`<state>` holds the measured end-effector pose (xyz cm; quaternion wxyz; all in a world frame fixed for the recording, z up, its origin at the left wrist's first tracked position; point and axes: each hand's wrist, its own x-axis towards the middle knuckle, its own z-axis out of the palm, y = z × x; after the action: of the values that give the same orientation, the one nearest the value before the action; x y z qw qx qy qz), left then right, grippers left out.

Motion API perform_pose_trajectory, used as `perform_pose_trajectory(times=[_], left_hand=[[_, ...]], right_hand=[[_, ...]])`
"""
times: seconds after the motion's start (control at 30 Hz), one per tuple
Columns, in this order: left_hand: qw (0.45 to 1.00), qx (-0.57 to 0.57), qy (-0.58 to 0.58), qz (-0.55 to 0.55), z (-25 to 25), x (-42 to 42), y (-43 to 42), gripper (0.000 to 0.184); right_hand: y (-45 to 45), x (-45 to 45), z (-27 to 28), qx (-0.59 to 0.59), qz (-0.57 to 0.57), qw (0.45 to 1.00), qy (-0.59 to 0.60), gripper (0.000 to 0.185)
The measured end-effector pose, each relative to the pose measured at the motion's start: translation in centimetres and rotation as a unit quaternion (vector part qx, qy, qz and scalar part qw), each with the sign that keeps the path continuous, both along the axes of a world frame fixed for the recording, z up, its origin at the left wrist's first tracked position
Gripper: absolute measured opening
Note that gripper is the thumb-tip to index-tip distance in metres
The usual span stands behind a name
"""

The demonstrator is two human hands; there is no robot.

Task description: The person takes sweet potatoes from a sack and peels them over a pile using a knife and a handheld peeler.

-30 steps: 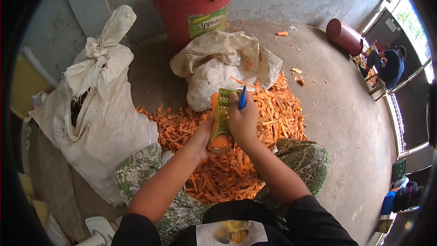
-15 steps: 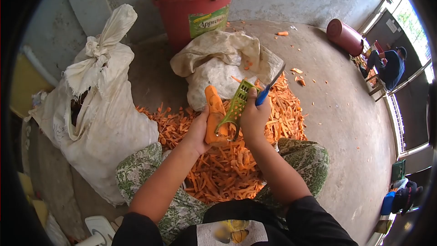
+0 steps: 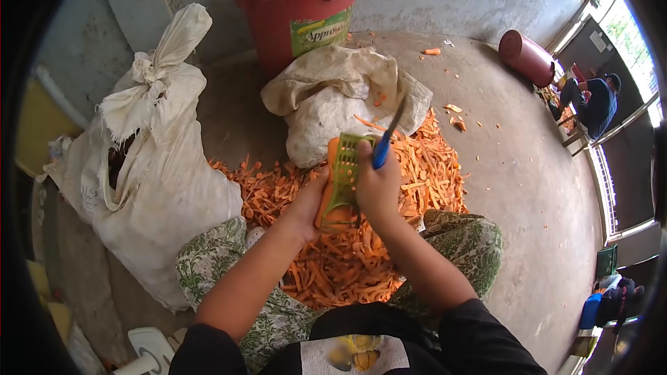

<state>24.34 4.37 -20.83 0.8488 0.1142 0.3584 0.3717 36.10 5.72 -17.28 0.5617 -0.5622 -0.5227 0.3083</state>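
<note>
My left hand [image 3: 307,203] is closed around a large carrot [image 3: 325,210], held upright in front of me. Wrapped in my right hand [image 3: 379,184] is a green peeler [image 3: 344,167] with holes along its flat body; it lies across the carrot and covers much of it. A knife with a blue handle [image 3: 381,151] is in the same right hand, its blade pointing up and away. Beneath both hands spreads a heap of orange carrot peelings [image 3: 347,267], between my legs.
A tied white sack [image 3: 167,201] stands at left. Ahead are a crumpled sack [image 3: 319,118] and a red tub [image 3: 267,28] by the wall. Carrot pieces [image 3: 432,51] lie scattered on the floor. At far right a person [image 3: 599,104] sits near a tipped red barrel [image 3: 526,59].
The peeler has moved left onto the carrot, bringing the knife along with my right hand. The carrot has turned and is now largely behind the peeler.
</note>
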Motion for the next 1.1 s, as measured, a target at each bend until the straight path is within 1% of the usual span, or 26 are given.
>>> perform_pose_trajectory(times=[0.03, 0.1, 0.13, 0.17, 0.23, 0.27, 0.33, 0.37, 0.4, 0.43, 0.47, 0.5, 0.53, 0.57, 0.63, 0.67, 0.7, 0.73, 0.77, 0.83, 0.9, 0.93, 1.0, 1.03, 1.07, 1.1], left_hand=[[1.0, 0.012, -0.011, -0.007, 0.1, 0.2, -0.1, 0.039], [1.0, 0.013, -0.015, -0.012, 0.0, 0.6, -0.4, 0.039], [1.0, 0.013, -0.017, -0.018, -0.1, 0.6, -0.7, 0.039], [1.0, 0.014, -0.016, -0.016, -0.1, 0.6, -0.8, 0.039], [0.997, 0.072, -0.011, -0.034, 0.0, 0.8, -0.8, 0.038], [0.997, 0.072, -0.011, -0.035, 0.0, 0.7, -0.6, 0.038], [0.996, 0.069, 0.021, -0.047, -0.1, 0.7, -0.2, 0.038], [0.996, 0.069, 0.02, -0.047, -0.2, 0.9, -0.7, 0.038], [0.99, 0.08, 0.066, -0.094, -0.5, 1.1, -1.6, 0.038], [0.979, 0.092, 0.113, -0.142, -0.8, 1.3, -2.5, 0.038], [0.975, 0.113, 0.12, -0.15, -0.3, 1.9, -3.4, 0.039], [0.975, 0.113, 0.121, -0.149, -0.1, 1.9, -3.3, 0.039], [0.977, 0.105, 0.112, -0.151, 0.0, 1.7, -3.1, 0.039], [0.978, 0.097, 0.103, -0.153, 0.2, 1.6, -2.8, 0.039], [0.983, 0.083, 0.098, -0.132, 0.1, 1.0, -2.0, 0.041], [0.991, 0.039, 0.065, -0.112, -0.7, 0.6, -1.6, 0.042], [0.995, -0.006, 0.032, -0.093, -1.3, 0.4, -1.3, 0.043], [0.997, -0.032, 0.021, -0.06, -1.3, 0.5, -1.0, 0.042], [0.997, -0.032, 0.021, -0.06, -1.5, 0.4, -0.8, 0.042], [0.999, -0.022, -0.041, -0.015, -1.2, 0.5, -0.5, 0.04], [0.998, -0.027, -0.04, -0.031, -0.4, 0.4, -0.9, 0.039], [0.999, -0.027, -0.038, -0.023, -0.6, 0.6, -1.1, 0.037], [0.999, -0.027, -0.036, -0.016, -0.7, 0.6, -1.3, 0.036], [0.996, 0.037, 0.051, -0.061, -0.6, 0.6, -1.3, 0.035], [0.98, 0.1, 0.136, -0.106, -0.5, 0.7, -1.3, 0.035], [0.979, 0.101, 0.135, -0.11, -0.2, 0.9, -1.9, 0.035]], right_hand=[[-0.3, -0.1, 0.1, 0.001, 0.0, 1.0, -0.001, 0.026], [-0.8, -0.3, 0.5, 0.024, -0.037, 0.997, -0.065, 0.027], [-0.8, -0.2, 0.4, 0.01, -0.046, 0.994, -0.096, 0.027], [-0.6, 0.0, 0.4, 0.011, -0.045, 0.994, -0.094, 0.027], [0.0, 0.5, 0.3, -0.025, -0.049, 0.991, -0.12, 0.027], [0.2, 0.6, 0.1, -0.025, -0.05, 0.991, -0.12, 0.027], [0.9, 0.8, -0.6, -0.008, -0.074, 0.983, -0.171, 0.027], [2.9, 2.2, -2.4, 0.007, -0.133, 0.977, -0.166, 0.028], [5.1, 4.5, -3.6, 0.021, -0.193, 0.968, -0.161, 0.028], [6.1, 6.8, -2.7, -0.018, -0.218, 0.968, -0.122, 0.03], [7.9, 10.0, -4.3, -0.046, -0.269, 0.952, -0.137, 0.029], [9.1, 12.2, -5.5, -0.001, -0.309, 0.947, -0.083, 0.029], [9.2, 12.8, -5.3, -0.014, -0.312, 0.948, 0.061, 0.03], [9.2, 12.6, -5.6, -0.014, -0.313, 0.948, 0.062, 0.03], [7.8, 10.5, -4.5, -0.021, -0.258, 0.963, 0.068, 0.029], [6.4, 8.6, -3.1, -0.054, -0.206, 0.973, 0.084, 0.03], [5.2, 6.8, -2.3, -0.037, -0.166, 0.982, 0.079, 0.029], [4.0, 5.3, -1.9, -0.058, -0.123, 0.989, 0.059, 0.027], [1.9, 3.4, 0.5, -0.101, -0.081, 0.989, 0.071, 0.026], [0.3, 1.2, -0.5, -0.036, -0.038, 0.998, 0.045, 0.025], [-1.3, 0.1, -0.5, -0.034, -0.033, 0.996, -0.07, 0.024], [-1.2, 0.2, -0.5, -0.033, -0.032, 0.996, -0.071, 0.024], [-0.8, 0.5, -0.5, -0.069, -0.029, 0.992, -0.1, 0.024], [0.0, 1.3, -0.9, -0.067, -0.032, 0.992, -0.1, 0.024], [1.6, 2.6, -1.8, -0.011, -0.117, 0.985, -0.123, 0.026], [3.2, 4.3, -2.8, 0.042, -0.199, 0.968, -0.146, 0.027]])
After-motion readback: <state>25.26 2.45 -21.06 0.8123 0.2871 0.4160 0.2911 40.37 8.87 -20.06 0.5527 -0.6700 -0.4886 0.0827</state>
